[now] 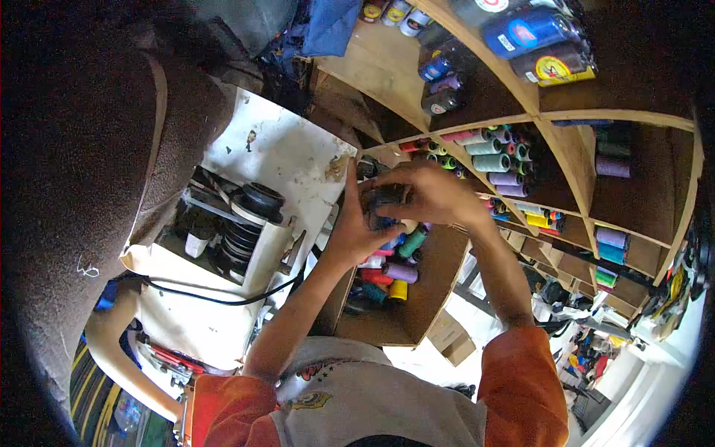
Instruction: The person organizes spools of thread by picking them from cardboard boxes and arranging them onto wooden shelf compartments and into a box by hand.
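Both hands meet in front of my chest around a dark thread spool (386, 200), partly hidden by the fingers. My left hand (356, 235) holds it from the left with the thumb and fingers curved about it. From the right, my right hand (430, 192) grips it with bent fingers, slightly smeared by motion. Just below the hands, several coloured spools lie in an open wooden compartment, among them a purple spool (401, 273), a yellow spool (398, 290) and a green spool (414, 242).
A white sewing machine (261, 246) with black pulleys stands at the left, a black cable (223, 300) across it. Wooden shelves (551, 115) with thread cones and spools rise at the right. A large brown cloth (82, 171) hangs at far left. A cardboard box (452, 337) sits below.
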A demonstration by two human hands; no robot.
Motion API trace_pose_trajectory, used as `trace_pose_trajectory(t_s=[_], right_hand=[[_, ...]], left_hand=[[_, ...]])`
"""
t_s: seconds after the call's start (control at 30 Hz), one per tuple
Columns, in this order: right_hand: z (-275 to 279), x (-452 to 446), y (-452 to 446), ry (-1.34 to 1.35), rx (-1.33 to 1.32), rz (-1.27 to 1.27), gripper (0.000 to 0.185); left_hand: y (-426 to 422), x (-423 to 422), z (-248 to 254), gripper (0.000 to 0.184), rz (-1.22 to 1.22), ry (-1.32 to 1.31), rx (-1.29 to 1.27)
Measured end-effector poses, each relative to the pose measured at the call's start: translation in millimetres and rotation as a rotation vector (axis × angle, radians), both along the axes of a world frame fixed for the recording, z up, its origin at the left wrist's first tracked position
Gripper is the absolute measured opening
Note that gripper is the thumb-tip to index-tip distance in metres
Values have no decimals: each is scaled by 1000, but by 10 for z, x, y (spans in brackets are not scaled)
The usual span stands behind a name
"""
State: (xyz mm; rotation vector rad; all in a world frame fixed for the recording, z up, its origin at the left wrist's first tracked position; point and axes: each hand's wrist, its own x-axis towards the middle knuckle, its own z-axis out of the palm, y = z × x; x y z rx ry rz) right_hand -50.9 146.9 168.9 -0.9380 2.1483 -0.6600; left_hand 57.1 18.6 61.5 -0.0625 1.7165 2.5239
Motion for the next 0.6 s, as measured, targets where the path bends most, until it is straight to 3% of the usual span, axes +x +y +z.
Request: trace_pose_trajectory(t_s=[0.1, 0.2, 0.27, 0.4, 0.5, 0.53, 0.6], right_hand=[[191, -61, 329, -133, -223, -117, 47], [275, -54, 473, -214, -369, -223, 48], [346, 49, 445, -239, -402, -361, 48], [345, 91, 463, -2, 36, -412, 50], [218, 69, 489, 37, -42, -474, 48], [123, -15, 519, 267, -101, -379, 47], [-158, -280, 606, 461, -75, -464, 45]], left_hand=[[-201, -56, 122, 97, -296, 65, -397], [-243, -90, 328, 82, -351, -77, -398], [-137, -46, 240, 81, -150, 37, -491], [-68, -59, 201, 85, -1, 111, -650], [-14, -35, 96, 92, 64, 169, -644], [-10, -29, 51, 94, 49, 127, -639], [-23, 14, -80, 96, 16, 38, -628]])
